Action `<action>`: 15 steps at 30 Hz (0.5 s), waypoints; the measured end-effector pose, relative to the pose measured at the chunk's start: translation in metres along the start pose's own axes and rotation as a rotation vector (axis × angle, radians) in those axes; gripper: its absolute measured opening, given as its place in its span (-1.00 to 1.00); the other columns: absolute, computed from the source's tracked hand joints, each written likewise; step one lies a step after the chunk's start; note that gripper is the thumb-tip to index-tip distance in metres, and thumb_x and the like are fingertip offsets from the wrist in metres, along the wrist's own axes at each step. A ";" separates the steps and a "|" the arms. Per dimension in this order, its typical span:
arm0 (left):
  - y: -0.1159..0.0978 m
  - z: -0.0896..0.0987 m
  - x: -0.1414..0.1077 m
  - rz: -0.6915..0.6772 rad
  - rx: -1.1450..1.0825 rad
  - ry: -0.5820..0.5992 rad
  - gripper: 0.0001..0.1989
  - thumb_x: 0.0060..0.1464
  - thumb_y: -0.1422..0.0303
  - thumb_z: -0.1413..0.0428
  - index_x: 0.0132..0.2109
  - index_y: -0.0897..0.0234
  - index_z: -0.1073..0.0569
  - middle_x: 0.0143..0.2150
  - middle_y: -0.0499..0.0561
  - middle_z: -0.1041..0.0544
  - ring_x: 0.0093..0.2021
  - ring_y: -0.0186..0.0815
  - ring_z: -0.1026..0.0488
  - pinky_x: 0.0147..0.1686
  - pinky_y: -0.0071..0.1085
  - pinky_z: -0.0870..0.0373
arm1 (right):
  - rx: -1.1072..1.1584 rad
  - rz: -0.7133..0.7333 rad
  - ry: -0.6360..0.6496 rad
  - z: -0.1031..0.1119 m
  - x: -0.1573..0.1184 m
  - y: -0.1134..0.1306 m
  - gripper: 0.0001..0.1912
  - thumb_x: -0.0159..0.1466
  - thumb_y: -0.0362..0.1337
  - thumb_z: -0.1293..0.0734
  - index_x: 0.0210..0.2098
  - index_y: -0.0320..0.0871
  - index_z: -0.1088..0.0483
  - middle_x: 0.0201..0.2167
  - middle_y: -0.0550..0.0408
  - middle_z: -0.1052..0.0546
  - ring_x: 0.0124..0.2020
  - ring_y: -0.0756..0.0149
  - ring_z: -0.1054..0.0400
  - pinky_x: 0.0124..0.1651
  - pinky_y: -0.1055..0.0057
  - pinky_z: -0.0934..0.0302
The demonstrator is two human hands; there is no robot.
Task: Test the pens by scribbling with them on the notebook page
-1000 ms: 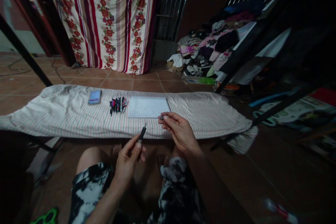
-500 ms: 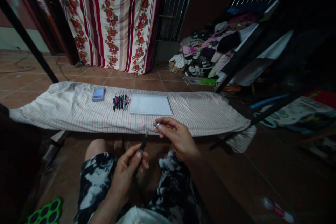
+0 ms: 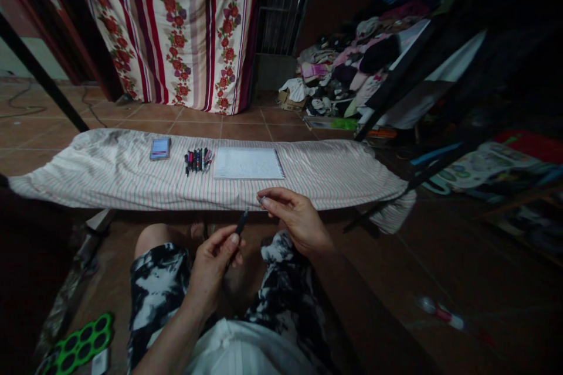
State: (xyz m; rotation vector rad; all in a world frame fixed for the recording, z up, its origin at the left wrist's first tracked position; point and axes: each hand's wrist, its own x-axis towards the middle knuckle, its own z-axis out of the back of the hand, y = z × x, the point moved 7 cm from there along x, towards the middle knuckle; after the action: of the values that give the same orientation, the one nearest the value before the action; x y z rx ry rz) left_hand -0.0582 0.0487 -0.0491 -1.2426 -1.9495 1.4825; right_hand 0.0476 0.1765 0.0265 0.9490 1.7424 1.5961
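Observation:
My left hand is closed around a black pen, whose narrow end points up and away from me. To its right, my right hand pinches a small silvery piece between thumb and fingertips; its exact kind is too small to make out. A short gap separates this piece from the pen's end. Both hands are held over my lap, in front of the cloth-covered surface's near edge. Beyond them lies a spiral notebook, its page facing up. A row of several pens sits left of the notebook.
A striped cloth covers the long low surface. On its left part lies a phone with a lit screen. Dark poles slant at both sides. A green holder with round openings and a bottle are on the floor.
The view has shifted slightly, so the surface and its things appear higher. My hands keep their grips; the silvery piece now shows less between my right fingers.

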 end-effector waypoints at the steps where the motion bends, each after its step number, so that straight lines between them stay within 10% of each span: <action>1: 0.000 0.000 -0.001 -0.005 0.013 -0.008 -0.62 -0.15 0.18 -0.28 -0.18 0.30 -0.52 -0.45 -0.06 -0.52 -0.59 -0.52 -0.32 -0.56 -0.58 -0.23 | -0.003 0.000 0.004 -0.001 0.000 0.000 -0.77 -0.01 -0.19 -0.46 -0.34 -0.11 -0.54 -0.42 0.12 -0.50 -0.41 0.42 -0.29 -0.39 0.50 -0.17; 15: -0.001 -0.004 -0.003 -0.055 0.080 -0.047 -0.64 -0.17 0.20 -0.29 -0.20 0.31 -0.55 -0.47 -0.08 -0.51 -0.55 -0.51 -0.35 -0.52 -0.59 -0.29 | 0.008 -0.072 0.046 -0.001 -0.007 -0.001 -0.77 -0.03 -0.19 -0.47 -0.37 -0.12 -0.53 -0.42 0.11 -0.54 -0.36 0.39 -0.38 -0.31 0.46 -0.20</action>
State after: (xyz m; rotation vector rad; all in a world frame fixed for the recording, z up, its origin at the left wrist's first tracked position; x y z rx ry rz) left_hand -0.0539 0.0478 -0.0465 -1.1218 -1.9182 1.5588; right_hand 0.0508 0.1699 0.0255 0.8492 1.7947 1.5780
